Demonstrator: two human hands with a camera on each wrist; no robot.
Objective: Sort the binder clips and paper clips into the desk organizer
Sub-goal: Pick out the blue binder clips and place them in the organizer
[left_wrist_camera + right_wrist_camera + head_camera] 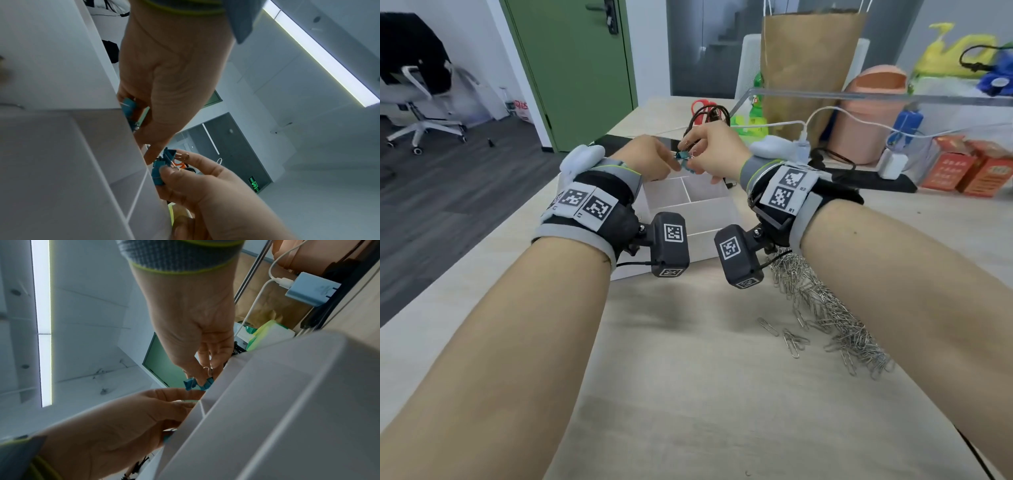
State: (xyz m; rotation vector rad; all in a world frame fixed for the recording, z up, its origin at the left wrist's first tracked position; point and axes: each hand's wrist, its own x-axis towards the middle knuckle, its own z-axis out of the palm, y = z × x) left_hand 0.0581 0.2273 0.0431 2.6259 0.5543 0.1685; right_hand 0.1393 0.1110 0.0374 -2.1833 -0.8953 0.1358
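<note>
Both hands meet above the far part of the white desk organizer [717,209], which has several compartments. My left hand [666,163] has its fingers curled round blue binder clips [129,108]. My right hand [693,150] pinches a small bunch of blue binder clips [197,384] by their wire handles. The clips [683,156] show between the two hands, fingertips almost touching. A heap of silver paper clips [828,308] lies on the desk under my right forearm, partly hidden by it. Which compartment lies under the clips I cannot tell.
The pale wooden desk [688,377] ends on the left above a dark floor. Behind the organizer lie black cables [705,114], a brown paper bag [808,68], a pink bin [873,113], a charger with white cable [892,164] and red boxes [969,168].
</note>
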